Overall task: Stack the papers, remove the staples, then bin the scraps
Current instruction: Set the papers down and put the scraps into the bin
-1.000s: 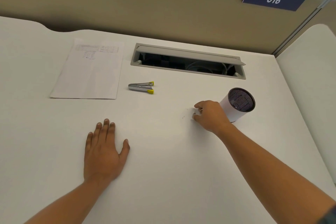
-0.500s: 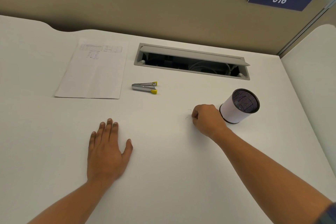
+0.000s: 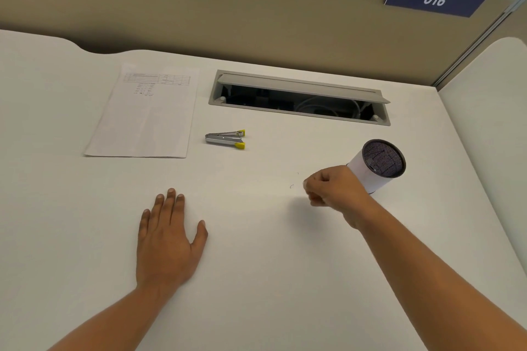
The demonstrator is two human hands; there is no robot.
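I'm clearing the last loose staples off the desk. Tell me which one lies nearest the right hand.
The bent staple just left of the right hand, almost at its fingers. The other staple lies farther back on the desk.

The right hand curled its fingers just above the desk, 2 loose staples just left of them, the mesh bin touching behind.
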